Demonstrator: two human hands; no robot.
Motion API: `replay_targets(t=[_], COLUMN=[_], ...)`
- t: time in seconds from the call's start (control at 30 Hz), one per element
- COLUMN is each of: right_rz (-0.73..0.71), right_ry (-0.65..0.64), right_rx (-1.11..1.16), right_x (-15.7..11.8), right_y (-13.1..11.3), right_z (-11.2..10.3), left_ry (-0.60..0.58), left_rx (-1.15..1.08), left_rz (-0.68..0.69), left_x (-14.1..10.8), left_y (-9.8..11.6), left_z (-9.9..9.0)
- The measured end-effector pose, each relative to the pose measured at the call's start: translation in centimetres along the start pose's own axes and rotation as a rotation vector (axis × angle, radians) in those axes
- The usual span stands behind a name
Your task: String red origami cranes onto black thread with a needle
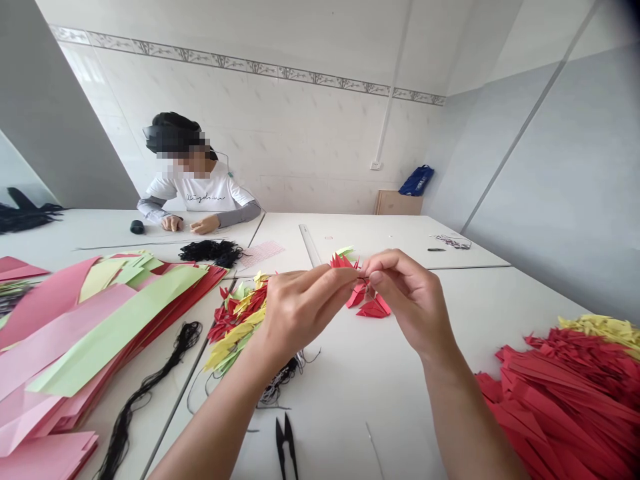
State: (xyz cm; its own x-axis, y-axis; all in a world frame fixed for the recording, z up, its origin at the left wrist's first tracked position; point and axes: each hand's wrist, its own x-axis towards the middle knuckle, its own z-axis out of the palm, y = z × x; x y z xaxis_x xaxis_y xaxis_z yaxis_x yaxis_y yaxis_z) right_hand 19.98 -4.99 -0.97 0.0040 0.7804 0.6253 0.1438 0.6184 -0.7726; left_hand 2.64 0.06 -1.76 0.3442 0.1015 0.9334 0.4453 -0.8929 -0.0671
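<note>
My left hand (305, 300) and my right hand (413, 297) meet above the middle of the table, fingertips pinched together. A short stretch of thin black thread seems to show between them, mostly covered by the fingers. Just behind and below the fingertips are red folded paper pieces (374, 308), pointed like cranes; whether they hang from the thread or lie on the table I cannot tell. Partly behind my left hand lies a heap of red, yellow and green folded paper pieces (233, 327) with black cords (283, 381) trailing out.
Black thread snips (286, 443) and a needle-like thin rod (374, 447) lie near me. Coloured paper strips (115, 333) and a black thread hank (150, 387) fill the left; red folded paper (565, 400) is piled right. Across sits a person (200, 193); a ruler (310, 245) lies mid-table.
</note>
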Motion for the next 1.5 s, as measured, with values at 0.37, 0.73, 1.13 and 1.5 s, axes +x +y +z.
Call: replay_targets(t=[0.37,0.73,1.13,1.5], right_rz=[-0.076,0.156,-0.072,-0.239], right_ry=[0.064,-0.176,0.325,0.533], right_rx=[-0.212,-0.440,-0.054,0.081], right_x=[0.7,1.7,3.8,3.8], right_y=[1.1,1.6,4.2,3.5], right_z=[-1.7,-4.8,-7.6,-6.5], left_ry=[-0.029,-0.153,-0.367,-0.766], left_rx=[0.051,0.139,-0.120,-0.137], left_rz=[-0.241,-0.124,-0.288,-0.442], left_x=[0.5,-0.6,-3.3,-15.4], left_y=[-0.7,-1.9,-5.8,-14.5], left_z=[-0.5,3.1,9.8,20.4])
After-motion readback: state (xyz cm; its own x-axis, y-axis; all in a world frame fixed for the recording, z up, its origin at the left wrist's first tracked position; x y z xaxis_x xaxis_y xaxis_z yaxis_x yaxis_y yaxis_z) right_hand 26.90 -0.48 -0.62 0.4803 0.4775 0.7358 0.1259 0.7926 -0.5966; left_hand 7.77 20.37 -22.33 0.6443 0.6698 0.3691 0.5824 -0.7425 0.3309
